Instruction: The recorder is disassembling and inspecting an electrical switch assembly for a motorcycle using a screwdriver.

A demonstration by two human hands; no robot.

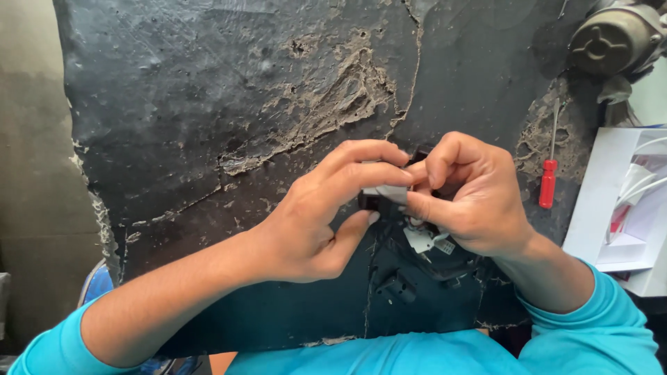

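Over a cracked black work mat [208, 104], seen from the head camera, we hold a small black part [370, 201] with pale tape or plastic wrapped on it between both our hands. Our left hand [313, 222] is clamped on it, the fingers [361, 170] curled across the top and the thumb pressing from below. Our right hand [472, 198] is pinched shut on the same part from the other side, fingertips touching those of the left. Black wires [431, 267] and a small white plug [420, 239] hang just beneath our right palm, lying on the mat. Well to the right, a red-handled screwdriver [548, 182] lies on the mat near a white box [604, 208] holding white cables. A grey metal motor [615, 38] sits at the upper right corner. Turquoise sleeves [604, 333] cover our arms.
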